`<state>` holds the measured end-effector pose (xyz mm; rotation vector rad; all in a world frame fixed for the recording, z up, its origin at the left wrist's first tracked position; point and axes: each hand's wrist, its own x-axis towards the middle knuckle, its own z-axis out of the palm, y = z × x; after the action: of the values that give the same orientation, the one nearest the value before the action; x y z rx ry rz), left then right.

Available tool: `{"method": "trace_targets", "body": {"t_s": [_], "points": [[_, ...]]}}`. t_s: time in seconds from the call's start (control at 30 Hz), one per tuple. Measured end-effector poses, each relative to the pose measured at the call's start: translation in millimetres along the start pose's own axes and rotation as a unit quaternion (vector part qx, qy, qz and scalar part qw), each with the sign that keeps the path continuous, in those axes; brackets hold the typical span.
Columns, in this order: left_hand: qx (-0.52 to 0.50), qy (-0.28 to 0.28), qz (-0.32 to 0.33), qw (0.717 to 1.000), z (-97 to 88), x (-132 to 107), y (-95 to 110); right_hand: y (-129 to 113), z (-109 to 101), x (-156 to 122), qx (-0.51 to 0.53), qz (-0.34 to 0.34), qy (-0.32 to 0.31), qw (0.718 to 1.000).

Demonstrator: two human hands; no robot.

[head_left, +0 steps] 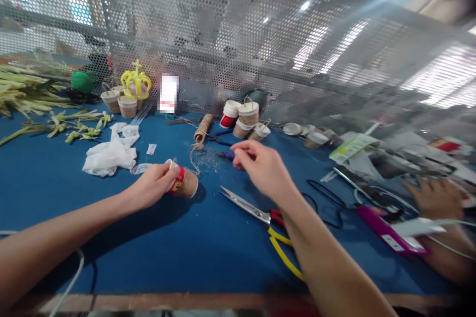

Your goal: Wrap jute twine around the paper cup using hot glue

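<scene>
My left hand (158,183) is closed on a red paper cup (185,182), tilted on its side above the blue table, its lower part wound with brown twine. A loose strand of twine (194,161) runs from the cup toward a twine roll (203,129) lying behind it. To the right, my right hand (256,161) has its thumb and fingers pinched together. A small tool with a dark blue handle (227,156) shows right at its fingertips; whether it is gripped is hidden. Scissors (256,211) with red and yellow handles lie below the right hand, blades parted.
Crumpled white plastic (111,153) lies left. Twine-wrapped cups (248,114), blue-handled pliers (221,135) and a lit phone (168,93) stand or lie before the perforated metal screen (223,34). At right, another person's hand (439,198) is near a purple device (390,233) with cables.
</scene>
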<state>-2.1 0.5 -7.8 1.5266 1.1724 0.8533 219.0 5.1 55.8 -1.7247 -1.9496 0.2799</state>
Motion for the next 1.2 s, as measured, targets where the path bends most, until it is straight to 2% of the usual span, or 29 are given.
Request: {"method": "trace_targets", "body": {"t_s": [0.03, 0.1, 0.27, 0.37, 0.47, 0.6, 0.67, 0.73, 0.8, 0.87, 0.93, 1.07, 1.2], "points": [[0.030, 0.000, 0.006, 1.000, -0.4, -0.1, -1.0, 9.2, -4.9, 6.9, -0.074, 0.051, -0.003, 0.996], [0.073, 0.002, 0.012, 0.997, -0.9, -0.1, -1.9, 30.8, -7.8, 19.2, -0.115, 0.103, -0.025, 0.988], [0.094, -0.003, 0.014, 0.996, -1.9, -0.3, 0.5, 72.7, 10.3, 33.9, -0.105, 0.187, -0.122, 0.969], [0.056, -0.007, 0.021, 0.998, -2.3, -1.5, 1.7, 76.6, 17.3, 33.1, -0.052, 0.217, -0.143, 0.964], [0.020, -0.012, 0.027, 0.999, -2.5, -2.0, 1.7, 68.3, 12.9, 28.6, 0.028, 0.228, -0.125, 0.965], [-0.001, -0.003, 0.013, 1.000, -2.7, -1.0, 1.7, 43.5, -3.3, 17.5, 0.157, 0.188, -0.076, 0.967], [-0.006, 0.002, 0.003, 1.000, -3.0, -0.3, 2.0, 27.7, -9.2, 8.5, 0.229, 0.152, -0.073, 0.959], [-0.011, 0.003, -0.009, 1.000, -3.5, 0.4, 1.9, 13.5, -10.7, -2.4, 0.345, 0.096, -0.102, 0.928], [-0.020, -0.003, -0.020, 1.000, -4.2, 1.5, 1.5, 3.6, -8.3, -13.5, 0.375, 0.057, -0.159, 0.912], [-0.028, -0.016, -0.028, 0.999, -4.8, 3.0, 0.9, -1.1, -4.8, -23.3, 0.353, 0.042, -0.192, 0.915], [-0.025, -0.027, -0.035, 0.999, -5.1, 4.6, 1.1, -2.1, -2.4, -30.9, 0.306, 0.038, -0.203, 0.929], [-0.018, -0.049, -0.043, 0.998, -4.7, 5.2, 4.9, -2.7, 0.1, -41.8, 0.221, 0.039, -0.189, 0.956], [-0.005, -0.055, -0.045, 0.997, -5.0, 3.7, 8.3, -8.1, 4.7, -49.2, 0.153, -0.006, -0.153, 0.976]]}}
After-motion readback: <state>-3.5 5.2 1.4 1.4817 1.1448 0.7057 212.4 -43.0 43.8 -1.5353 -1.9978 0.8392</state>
